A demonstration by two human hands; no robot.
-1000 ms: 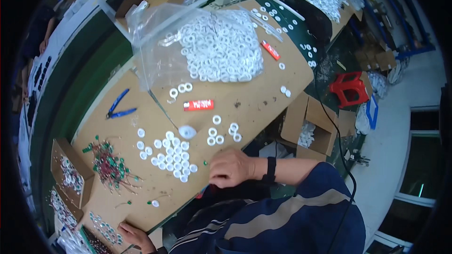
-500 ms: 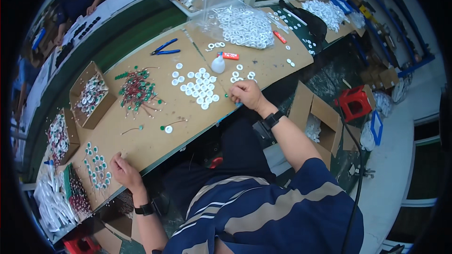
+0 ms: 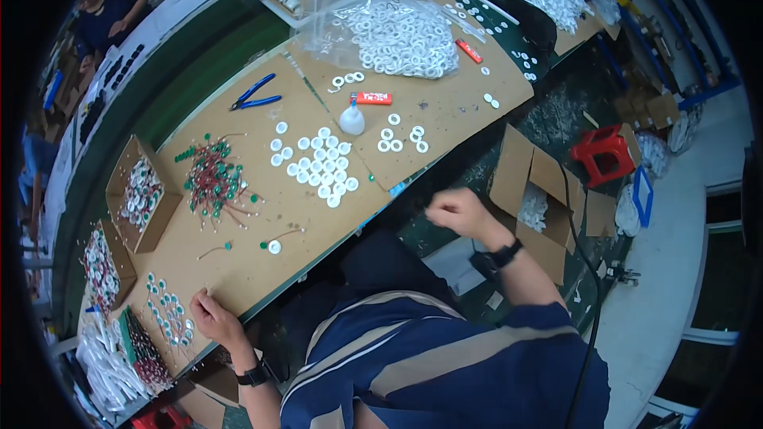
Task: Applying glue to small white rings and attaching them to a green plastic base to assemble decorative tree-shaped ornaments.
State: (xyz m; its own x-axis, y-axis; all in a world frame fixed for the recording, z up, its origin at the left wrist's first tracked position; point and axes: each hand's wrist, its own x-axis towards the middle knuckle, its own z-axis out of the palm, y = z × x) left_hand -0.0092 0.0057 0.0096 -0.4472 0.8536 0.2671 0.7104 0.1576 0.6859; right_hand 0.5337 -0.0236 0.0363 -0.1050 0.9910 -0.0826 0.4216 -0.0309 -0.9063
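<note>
My left hand rests at the table's near edge with its fingers curled together; whatever is between them, if anything, is hidden. Beside it lie several white-rimmed green discs with thin wires. Off the table's edge, over the floor, my right hand is closed in a loose fist, and I cannot make out anything in it. A white disc with a wired green piece lies toward the near edge. Farther in are a group of white round caps and a tangled pile of green discs on red wires.
Two cardboard boxes of wired discs stand at left. On the table are blue-handled cutters, a white squeeze bottle, a red lighter, white rings and a clear bag of rings. An open carton and red stool stand right.
My right hand has drawn back from the tabletop, off its edge toward my body. My left hand stays near the wired discs. The whole view has shifted slightly.
</note>
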